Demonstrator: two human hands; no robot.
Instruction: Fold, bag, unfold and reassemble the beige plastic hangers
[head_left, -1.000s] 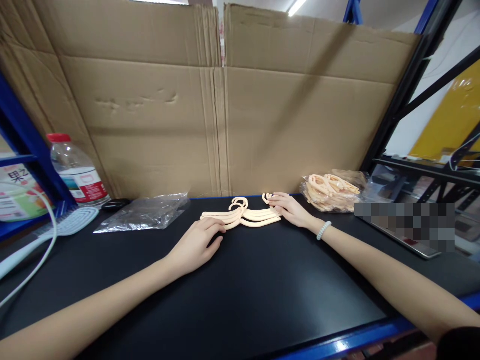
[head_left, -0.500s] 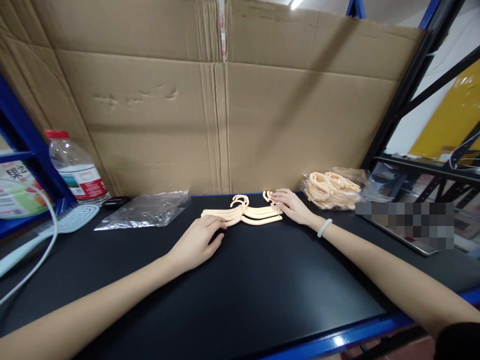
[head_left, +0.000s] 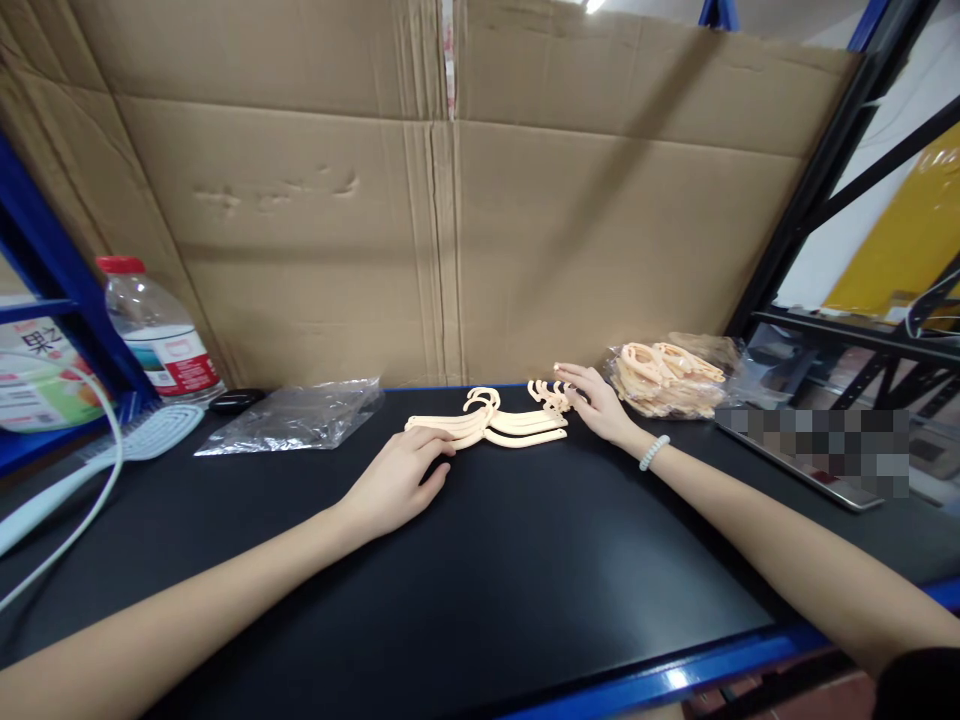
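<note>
Several cream-coloured hangers (head_left: 517, 430) lie stacked on the black tabletop, their hooks toward the cardboard. My left hand (head_left: 405, 478) rests over the left ends of these hangers, palm down with its fingers loosely spread. Just right of the stack, my right hand (head_left: 596, 402) touches a small group of cream hooks (head_left: 551, 393) with its fingers apart. The undersides of both hands are hidden. A bracelet is on my right wrist.
A clear plastic bag (head_left: 292, 417) lies at the left, near a hairbrush (head_left: 161, 432) and a bottle (head_left: 161, 335). At the back right sits a bag of cream hangers (head_left: 664, 378). A flat device (head_left: 810, 465), partly blurred out, lies farther right. Cardboard (head_left: 315, 240) stands behind.
My right hand has moved slightly right and up, and more of the small hooks beside it now show. My left hand stays at the hangers' left ends. The view has shifted a little.
</note>
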